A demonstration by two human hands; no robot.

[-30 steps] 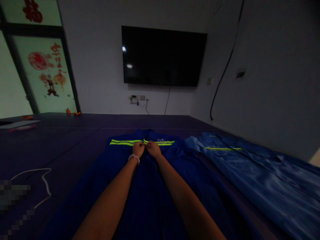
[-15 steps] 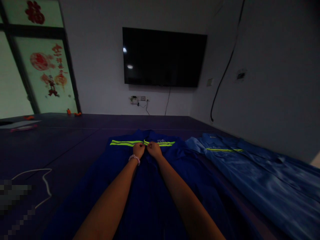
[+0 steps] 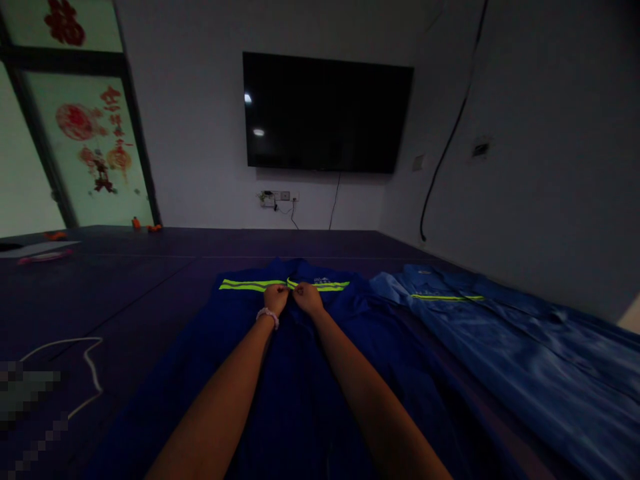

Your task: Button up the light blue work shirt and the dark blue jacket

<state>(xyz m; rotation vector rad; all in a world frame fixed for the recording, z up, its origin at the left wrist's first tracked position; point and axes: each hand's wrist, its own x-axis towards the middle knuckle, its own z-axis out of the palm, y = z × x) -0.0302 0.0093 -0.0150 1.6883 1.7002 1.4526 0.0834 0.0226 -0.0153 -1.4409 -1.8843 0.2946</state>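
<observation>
A dark blue work jacket (image 3: 200,347) with yellow-green reflective stripes across the chest lies spread out before me, collar at the far end. My left hand (image 3: 275,297), with a pale scrunchie at the wrist, pinches the jacket's front edge near the stripe. Close beside it, my right hand (image 3: 307,298) is closed on the opposite front edge. The fingertips nearly meet at the front opening; any button or zip between them is too small and dark to make out.
A lighter blue jacket (image 3: 500,347) with a thin yellow stripe lies to the right. On the left are a white cable (image 3: 90,363) and a blurred-out device (image 3: 27,390). A television (image 3: 327,113) hangs on the far wall; a black cable (image 3: 447,147) dangles at right.
Both hands stay at the jacket's front opening, with only slight finger movement. The whole view has shifted very slightly.
</observation>
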